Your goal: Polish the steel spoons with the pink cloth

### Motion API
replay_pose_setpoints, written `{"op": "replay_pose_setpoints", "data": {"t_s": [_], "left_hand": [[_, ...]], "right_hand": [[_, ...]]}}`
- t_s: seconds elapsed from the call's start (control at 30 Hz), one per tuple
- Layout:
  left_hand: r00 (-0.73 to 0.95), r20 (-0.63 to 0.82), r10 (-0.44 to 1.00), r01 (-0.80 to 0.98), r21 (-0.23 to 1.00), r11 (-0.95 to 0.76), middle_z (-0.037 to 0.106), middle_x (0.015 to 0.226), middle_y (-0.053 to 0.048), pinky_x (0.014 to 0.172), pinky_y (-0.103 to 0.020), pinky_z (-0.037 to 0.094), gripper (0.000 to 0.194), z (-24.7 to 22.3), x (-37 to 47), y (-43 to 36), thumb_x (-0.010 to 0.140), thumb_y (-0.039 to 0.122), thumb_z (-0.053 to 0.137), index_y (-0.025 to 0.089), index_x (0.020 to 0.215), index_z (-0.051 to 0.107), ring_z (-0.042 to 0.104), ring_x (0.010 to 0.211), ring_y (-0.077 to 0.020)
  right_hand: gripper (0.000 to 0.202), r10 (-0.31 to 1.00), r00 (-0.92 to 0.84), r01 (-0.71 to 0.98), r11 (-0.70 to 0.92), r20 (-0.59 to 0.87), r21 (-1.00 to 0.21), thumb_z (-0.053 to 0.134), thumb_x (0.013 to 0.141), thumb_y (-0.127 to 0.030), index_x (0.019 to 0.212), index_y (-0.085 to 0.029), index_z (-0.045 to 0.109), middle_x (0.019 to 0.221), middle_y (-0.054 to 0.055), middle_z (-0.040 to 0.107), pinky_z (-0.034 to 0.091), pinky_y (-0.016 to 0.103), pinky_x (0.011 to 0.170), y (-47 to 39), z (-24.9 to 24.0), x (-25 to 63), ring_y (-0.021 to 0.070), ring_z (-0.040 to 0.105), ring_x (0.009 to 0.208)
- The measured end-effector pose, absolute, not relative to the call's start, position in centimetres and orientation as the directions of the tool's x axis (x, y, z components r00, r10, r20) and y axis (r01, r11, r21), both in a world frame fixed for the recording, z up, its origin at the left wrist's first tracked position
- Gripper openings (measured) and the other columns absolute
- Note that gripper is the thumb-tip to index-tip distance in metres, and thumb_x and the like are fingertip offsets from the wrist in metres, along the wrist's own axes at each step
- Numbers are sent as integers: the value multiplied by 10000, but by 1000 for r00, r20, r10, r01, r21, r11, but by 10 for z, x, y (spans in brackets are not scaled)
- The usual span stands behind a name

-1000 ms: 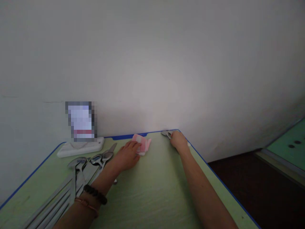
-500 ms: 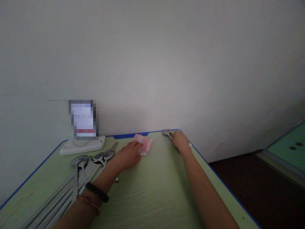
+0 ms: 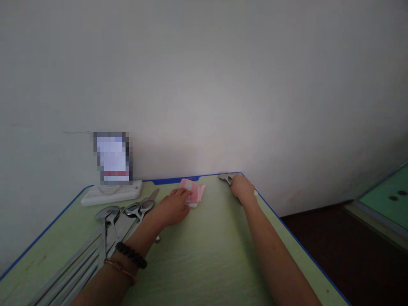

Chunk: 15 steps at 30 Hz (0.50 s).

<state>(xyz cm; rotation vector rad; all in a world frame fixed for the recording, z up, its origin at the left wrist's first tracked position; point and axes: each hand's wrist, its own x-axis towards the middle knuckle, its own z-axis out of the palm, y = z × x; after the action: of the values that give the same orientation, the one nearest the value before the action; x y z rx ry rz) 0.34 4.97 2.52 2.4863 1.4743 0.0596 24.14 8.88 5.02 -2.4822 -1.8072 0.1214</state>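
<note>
My left hand (image 3: pixel 174 207) lies palm down on the table, its fingers stretched over the near left part of a folded pink-and-white cloth (image 3: pixel 195 193). Its thumb is mostly hidden. At the far right corner my right hand (image 3: pixel 242 188) is closed around the handle of a metal spoon (image 3: pixel 225 177), whose bowl points left near the table's back edge. A second piece of metal cutlery may lie beside that spoon; I cannot tell. Left of my left forearm lie several metal spoons (image 3: pixel 147 205) and other long-handled utensils (image 3: pixel 86 250), bowls away from me, partly covered by the arm.
The light green table (image 3: pixel 204 259) has a blue rim and stands against a pale wall (image 3: pixel 204 93). At the back left, a blurred-out screen (image 3: pixel 112 158) stands upright on a white block-like base (image 3: pixel 111 193). Dark floor (image 3: pixel 344 242) lies beyond the table's right edge.
The view has shifted very slightly. Both hands, the cloth and the spoon keep almost the same places on the table.
</note>
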Motion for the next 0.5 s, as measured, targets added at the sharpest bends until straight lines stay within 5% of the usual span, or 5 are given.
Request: {"op": "replay_pose_setpoints", "data": {"t_s": [0.5], "left_hand": [[487, -97, 868, 858, 240, -454, 423, 1372, -116, 991, -426, 368, 454, 24, 3, 51, 816, 237, 434, 179, 1266, 422, 330, 1294, -262]], "right_hand": [[326, 952, 305, 946, -307, -34, -99, 473, 793, -167, 1077, -163, 633, 1096, 175, 640, 482, 355, 802, 88, 53, 242, 280, 598, 1050]]}}
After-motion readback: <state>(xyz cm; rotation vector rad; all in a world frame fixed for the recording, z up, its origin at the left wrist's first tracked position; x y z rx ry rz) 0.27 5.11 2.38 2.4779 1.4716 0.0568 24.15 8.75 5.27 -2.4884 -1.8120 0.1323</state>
